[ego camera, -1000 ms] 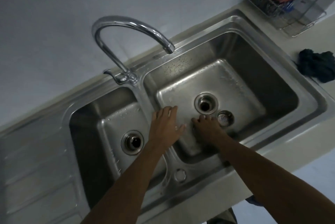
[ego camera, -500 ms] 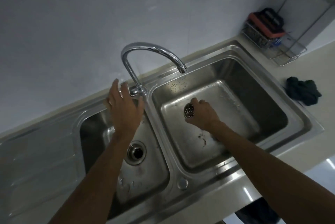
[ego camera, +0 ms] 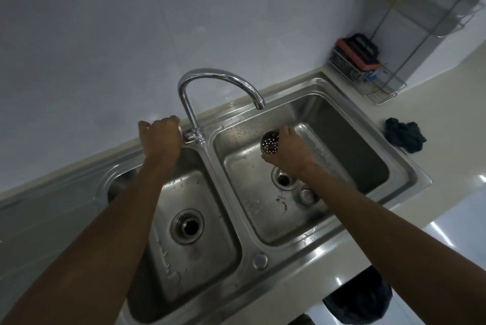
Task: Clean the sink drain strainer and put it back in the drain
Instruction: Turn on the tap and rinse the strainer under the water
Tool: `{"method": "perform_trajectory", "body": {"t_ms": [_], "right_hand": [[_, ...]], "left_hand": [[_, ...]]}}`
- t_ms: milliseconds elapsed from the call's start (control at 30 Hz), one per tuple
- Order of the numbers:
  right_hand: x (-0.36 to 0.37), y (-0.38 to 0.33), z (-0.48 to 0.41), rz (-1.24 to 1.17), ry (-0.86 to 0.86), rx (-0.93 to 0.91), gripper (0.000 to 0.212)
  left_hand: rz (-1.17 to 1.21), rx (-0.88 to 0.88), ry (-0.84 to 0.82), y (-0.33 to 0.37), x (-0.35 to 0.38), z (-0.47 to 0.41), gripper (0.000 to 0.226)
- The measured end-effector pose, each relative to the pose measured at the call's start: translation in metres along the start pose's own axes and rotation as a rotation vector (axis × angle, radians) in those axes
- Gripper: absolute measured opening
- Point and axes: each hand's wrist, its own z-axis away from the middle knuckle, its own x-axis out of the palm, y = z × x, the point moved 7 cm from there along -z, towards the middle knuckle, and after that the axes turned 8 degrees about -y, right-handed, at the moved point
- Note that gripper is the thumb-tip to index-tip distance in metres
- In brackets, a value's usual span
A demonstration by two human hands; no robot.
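Note:
My right hand (ego camera: 288, 151) grips the perforated metal drain strainer (ego camera: 270, 142), held up over the right basin, below and slightly right of the faucet spout (ego camera: 259, 103). The open drain (ego camera: 284, 180) of the right basin lies under my wrist. A small metal stopper (ego camera: 306, 194) rests on the basin floor next to that drain. My left hand (ego camera: 160, 138) is closed over the faucet handle at the base of the faucet (ego camera: 196, 138). No water runs from the spout.
The left basin has its own drain (ego camera: 188, 228). A dark cloth (ego camera: 403, 138) lies on the counter right of the sink (ego camera: 410, 167). A wire rack (ego camera: 368, 77) with a red-and-black brush stands at the back right. The drainboard (ego camera: 52, 209) extends to the left.
My left hand rose from the divider to the faucet handle and closed on it. My right hand took the strainer from the basin floor and raised it toward the spout. The view tilted up.

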Motion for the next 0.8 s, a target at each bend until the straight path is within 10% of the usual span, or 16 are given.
{"method": "perform_trajectory", "body": {"t_ms": [500, 800], "right_hand": [[0.006, -0.008, -0.012, 0.064, -0.010, 0.048, 0.083], [0.029, 0.031, -0.008, 0.048, -0.070, 0.132, 0.084]], "left_hand": [[0.196, 0.125, 0.128, 0.026, 0.027, 0.046, 0.038], [0.200, 0.499, -0.264, 0.137, 0.132, 0.127, 0.050]]}}
